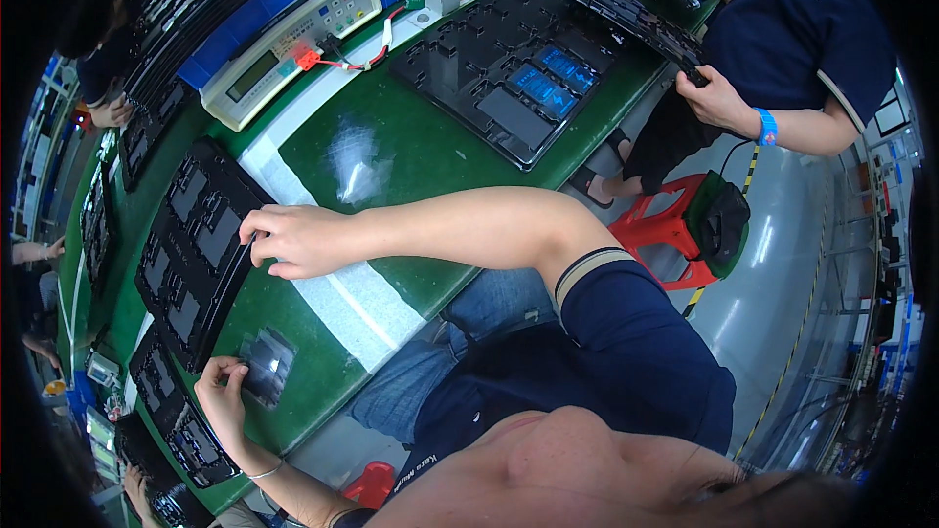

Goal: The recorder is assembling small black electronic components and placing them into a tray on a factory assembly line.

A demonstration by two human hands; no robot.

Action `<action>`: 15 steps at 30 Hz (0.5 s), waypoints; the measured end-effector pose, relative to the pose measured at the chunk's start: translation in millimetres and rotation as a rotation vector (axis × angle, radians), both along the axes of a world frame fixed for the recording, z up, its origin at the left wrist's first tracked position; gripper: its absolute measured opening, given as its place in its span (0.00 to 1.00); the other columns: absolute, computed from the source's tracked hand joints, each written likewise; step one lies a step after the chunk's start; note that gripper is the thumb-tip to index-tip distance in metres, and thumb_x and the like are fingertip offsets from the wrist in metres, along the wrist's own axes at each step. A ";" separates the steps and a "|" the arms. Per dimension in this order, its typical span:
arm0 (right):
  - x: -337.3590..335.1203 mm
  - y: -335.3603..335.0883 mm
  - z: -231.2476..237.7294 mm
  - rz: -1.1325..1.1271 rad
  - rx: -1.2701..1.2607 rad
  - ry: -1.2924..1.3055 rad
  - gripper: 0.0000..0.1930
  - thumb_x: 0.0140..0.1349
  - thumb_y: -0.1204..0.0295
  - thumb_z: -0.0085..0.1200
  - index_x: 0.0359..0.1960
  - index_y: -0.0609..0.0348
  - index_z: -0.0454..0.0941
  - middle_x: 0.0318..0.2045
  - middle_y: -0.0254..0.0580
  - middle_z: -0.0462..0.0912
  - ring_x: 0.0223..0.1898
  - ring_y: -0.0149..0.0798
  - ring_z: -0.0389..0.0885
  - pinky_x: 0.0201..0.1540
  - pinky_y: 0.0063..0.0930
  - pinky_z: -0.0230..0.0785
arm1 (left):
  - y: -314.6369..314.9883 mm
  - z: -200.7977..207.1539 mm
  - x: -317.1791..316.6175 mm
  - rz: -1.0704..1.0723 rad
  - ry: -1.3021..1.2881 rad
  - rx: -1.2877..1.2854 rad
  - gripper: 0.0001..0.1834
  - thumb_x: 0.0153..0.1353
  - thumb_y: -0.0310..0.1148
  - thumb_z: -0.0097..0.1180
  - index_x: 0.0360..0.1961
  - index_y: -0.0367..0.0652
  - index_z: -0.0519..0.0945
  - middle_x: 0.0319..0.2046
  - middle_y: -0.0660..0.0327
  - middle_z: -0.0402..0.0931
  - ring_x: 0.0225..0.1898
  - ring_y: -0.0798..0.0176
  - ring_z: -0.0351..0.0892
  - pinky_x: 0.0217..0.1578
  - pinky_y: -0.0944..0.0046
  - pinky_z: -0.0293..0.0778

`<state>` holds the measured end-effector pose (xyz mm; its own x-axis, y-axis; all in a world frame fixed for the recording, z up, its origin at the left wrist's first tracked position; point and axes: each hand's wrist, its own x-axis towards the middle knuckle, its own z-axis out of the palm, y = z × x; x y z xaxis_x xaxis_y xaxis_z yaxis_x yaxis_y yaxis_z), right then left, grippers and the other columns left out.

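Note:
A black moulded plastic tray (201,225) with shaped recesses lies at a slant on the green bench, left of the middle. My right hand (303,240) reaches across and has its curled fingers gripping the tray's right edge. Below it, my left hand (223,401) is closed by the tray's near corner, thumb and forefinger brought together; what is between them is too small to make out. Right beside those fingertips a shiny, see-through patch like a piece of film (267,368) lies on the bench.
Another black tray (181,411) lies at lower left. Beyond is a bench meter (289,44) with a red-clipped lead, near stacked black trays (201,10). A large tray (499,68) holds blue pieces. At right a co-worker (782,49) handles trays near a red stool (675,230).

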<state>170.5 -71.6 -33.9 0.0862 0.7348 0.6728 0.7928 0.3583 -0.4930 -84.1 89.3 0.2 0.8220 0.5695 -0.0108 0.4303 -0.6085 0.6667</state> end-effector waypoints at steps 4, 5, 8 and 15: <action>-1.4 -0.5 5.9 0.011 0.001 -0.013 0.05 0.46 0.73 0.55 0.27 0.57 0.75 0.42 0.40 0.67 0.44 0.40 0.70 0.42 0.31 0.69 | -9.9 13.9 1.4 -0.041 -0.001 0.164 0.02 0.51 0.19 0.53 0.28 0.32 0.74 0.22 0.60 0.75 0.24 0.72 0.71 0.27 0.74 0.66; -0.6 -1.4 5.7 0.017 0.005 -0.010 0.06 0.47 0.73 0.55 0.29 0.56 0.76 0.43 0.40 0.67 0.43 0.40 0.71 0.42 0.31 0.69 | -11.5 14.8 3.6 -0.049 -0.077 0.242 0.03 0.51 0.20 0.54 0.28 0.31 0.74 0.23 0.56 0.76 0.24 0.69 0.72 0.26 0.72 0.67; -1.8 -2.5 8.9 0.109 0.000 0.050 0.10 0.49 0.72 0.55 0.35 0.54 0.77 0.44 0.41 0.67 0.41 0.39 0.73 0.42 0.29 0.69 | -16.3 22.8 8.2 -0.065 -0.204 0.246 0.03 0.53 0.20 0.52 0.28 0.30 0.74 0.24 0.56 0.76 0.25 0.68 0.73 0.28 0.71 0.68; -15.7 -16.1 33.7 0.583 -0.407 0.287 0.17 0.51 0.72 0.55 0.45 0.53 0.74 0.31 0.41 0.76 0.32 0.36 0.77 0.37 0.27 0.70 | -36.4 33.8 45.6 -0.311 -0.107 0.015 0.04 0.46 0.20 0.56 0.24 0.32 0.74 0.18 0.58 0.73 0.20 0.67 0.70 0.23 0.71 0.65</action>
<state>154.8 -87.7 -0.2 -0.2609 0.9000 0.3492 0.3517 0.4255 -0.8338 -38.5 52.9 34.0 0.9526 0.2903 0.0913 0.1505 -0.7100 0.6879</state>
